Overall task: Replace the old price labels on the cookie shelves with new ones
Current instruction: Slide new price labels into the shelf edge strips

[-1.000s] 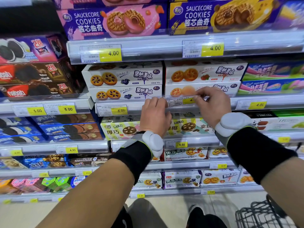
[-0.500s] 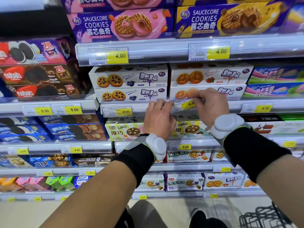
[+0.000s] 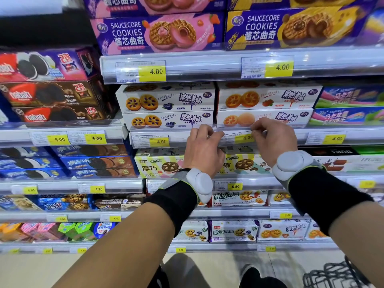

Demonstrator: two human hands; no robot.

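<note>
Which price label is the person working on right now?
The 4.00 label in the middle shelf's rail, just right of centre, pinched between the left hand and right hand, below the white orange-cookie boxes.

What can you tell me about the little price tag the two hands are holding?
The price tag is a thin paper slip, white on its left part and yellow on the right, printed 4.00. It sits in the clear plastic rail on the shelf edge, below the white cookie boxes. It lies nearly level, its top edge a bit wavy. The left hand pinches its left end and the right hand its right end. The small print is too blurred to read.
</note>
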